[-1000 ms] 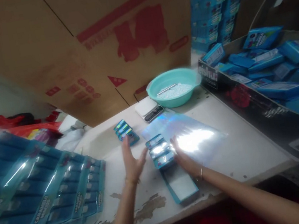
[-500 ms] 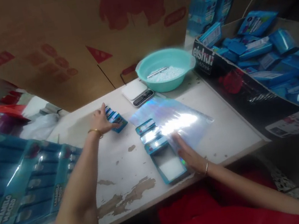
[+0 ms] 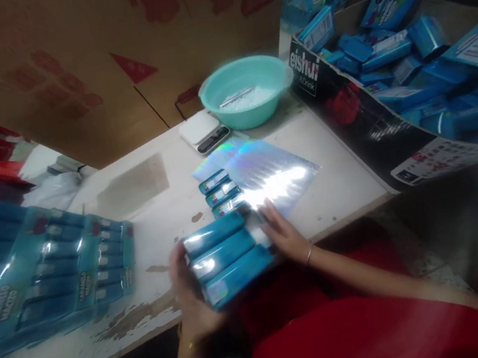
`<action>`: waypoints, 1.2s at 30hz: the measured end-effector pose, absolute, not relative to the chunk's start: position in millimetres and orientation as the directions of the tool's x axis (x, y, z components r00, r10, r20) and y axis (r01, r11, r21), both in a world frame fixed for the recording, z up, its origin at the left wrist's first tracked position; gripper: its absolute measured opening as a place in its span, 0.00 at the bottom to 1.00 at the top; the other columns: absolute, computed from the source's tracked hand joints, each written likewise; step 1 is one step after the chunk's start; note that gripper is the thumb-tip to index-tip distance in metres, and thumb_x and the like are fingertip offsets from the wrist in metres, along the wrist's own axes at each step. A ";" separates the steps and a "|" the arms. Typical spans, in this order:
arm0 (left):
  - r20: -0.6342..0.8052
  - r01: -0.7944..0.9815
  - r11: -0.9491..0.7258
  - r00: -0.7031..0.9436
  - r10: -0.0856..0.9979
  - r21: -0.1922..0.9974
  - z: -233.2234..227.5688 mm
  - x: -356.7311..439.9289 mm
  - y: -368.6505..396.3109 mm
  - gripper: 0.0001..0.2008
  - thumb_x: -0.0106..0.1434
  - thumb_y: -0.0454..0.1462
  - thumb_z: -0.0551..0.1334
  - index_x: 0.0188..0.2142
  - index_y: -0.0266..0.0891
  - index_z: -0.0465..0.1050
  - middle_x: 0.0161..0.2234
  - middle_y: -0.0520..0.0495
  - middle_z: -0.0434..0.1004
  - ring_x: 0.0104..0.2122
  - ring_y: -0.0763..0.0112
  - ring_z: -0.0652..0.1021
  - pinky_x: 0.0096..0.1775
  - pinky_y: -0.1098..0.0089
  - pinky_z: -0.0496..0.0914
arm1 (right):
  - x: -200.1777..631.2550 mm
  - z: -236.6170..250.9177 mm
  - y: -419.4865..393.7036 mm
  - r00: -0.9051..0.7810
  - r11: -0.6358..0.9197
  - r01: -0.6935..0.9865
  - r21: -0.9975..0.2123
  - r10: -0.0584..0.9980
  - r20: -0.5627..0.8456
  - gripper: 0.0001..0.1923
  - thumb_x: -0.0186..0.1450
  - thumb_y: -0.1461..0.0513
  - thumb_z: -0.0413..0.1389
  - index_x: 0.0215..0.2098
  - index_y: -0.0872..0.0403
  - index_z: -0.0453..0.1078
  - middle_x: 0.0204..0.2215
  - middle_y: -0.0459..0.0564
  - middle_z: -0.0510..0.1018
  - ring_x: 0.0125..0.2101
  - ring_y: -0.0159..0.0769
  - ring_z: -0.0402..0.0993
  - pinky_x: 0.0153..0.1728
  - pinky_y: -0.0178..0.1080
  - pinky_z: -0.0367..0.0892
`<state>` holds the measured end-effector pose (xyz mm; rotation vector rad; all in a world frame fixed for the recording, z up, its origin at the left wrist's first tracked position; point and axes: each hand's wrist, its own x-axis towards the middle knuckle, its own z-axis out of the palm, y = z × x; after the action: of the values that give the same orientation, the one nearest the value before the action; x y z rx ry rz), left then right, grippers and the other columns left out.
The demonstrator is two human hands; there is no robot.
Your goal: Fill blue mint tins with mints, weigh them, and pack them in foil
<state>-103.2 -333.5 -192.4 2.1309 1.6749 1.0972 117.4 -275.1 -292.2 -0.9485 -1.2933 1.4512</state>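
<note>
My left hand is wrapped round the left end of three blue boxes lying side by side. They are tilted over the near part of a display box, whose printed header strips show behind them. My right hand is at the right side of that display box, close to the right end of the boxes. Its fingers are stretched out, blurred, and reach the edge of a shiny clear plastic sheet. The thumb is partly hidden.
A turquoise basin with white pieces stands behind, beside a small scale. A black-sided carton full of blue boxes is at right. Wrapped blue packs stand at left. A large brown carton rises behind the worn white table.
My left hand has brought the blue boxes from the back left of the table toward me, over the display box. My right hand has stayed near the display box's right side.
</note>
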 end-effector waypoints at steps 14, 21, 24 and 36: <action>0.072 0.890 -0.426 0.420 0.905 0.165 -156.4 -53.4 -286.5 0.45 0.49 0.46 0.67 0.63 0.39 0.53 0.57 0.35 0.54 0.55 0.51 0.62 0.55 0.54 0.62 | 131.0 -308.6 -276.1 -0.368 0.325 -0.064 -0.944 0.871 0.325 0.31 0.67 0.66 0.40 0.68 0.51 0.44 0.66 0.47 0.46 0.65 0.35 0.42 0.65 0.47 0.41; 0.038 0.919 -0.372 0.370 0.928 0.135 -153.1 -49.1 -288.6 0.46 0.50 0.46 0.67 0.65 0.41 0.50 0.60 0.35 0.51 0.59 0.49 0.60 0.57 0.53 0.61 | 143.7 -306.0 -271.2 -0.403 0.397 -0.126 -0.909 0.817 0.413 0.28 0.68 0.68 0.40 0.65 0.49 0.52 0.64 0.46 0.51 0.64 0.33 0.46 0.65 0.47 0.43; 0.028 0.933 -0.337 0.337 0.941 0.128 -158.8 -45.3 -298.6 0.45 0.55 0.43 0.65 0.66 0.38 0.44 0.65 0.31 0.40 0.63 0.46 0.53 0.58 0.51 0.60 | 148.4 -301.4 -274.7 -0.448 0.482 -0.074 -0.873 0.766 0.461 0.30 0.67 0.67 0.42 0.67 0.52 0.47 0.65 0.50 0.50 0.65 0.36 0.44 0.65 0.48 0.45; 0.061 0.846 -0.491 0.513 0.856 -0.208 -167.7 -22.4 -306.5 0.37 0.64 0.32 0.54 0.66 0.22 0.33 0.64 0.22 0.46 0.64 0.41 0.48 0.58 0.46 0.58 | 135.8 -304.4 -283.4 -0.487 0.679 0.278 -0.679 0.709 0.510 0.36 0.68 0.59 0.47 0.68 0.60 0.36 0.65 0.62 0.46 0.65 0.44 0.43 0.62 0.51 0.55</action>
<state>-22.4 -306.5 -167.7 2.9122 1.6631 -0.0849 135.8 -283.4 -304.4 -0.7583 -2.0686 0.6667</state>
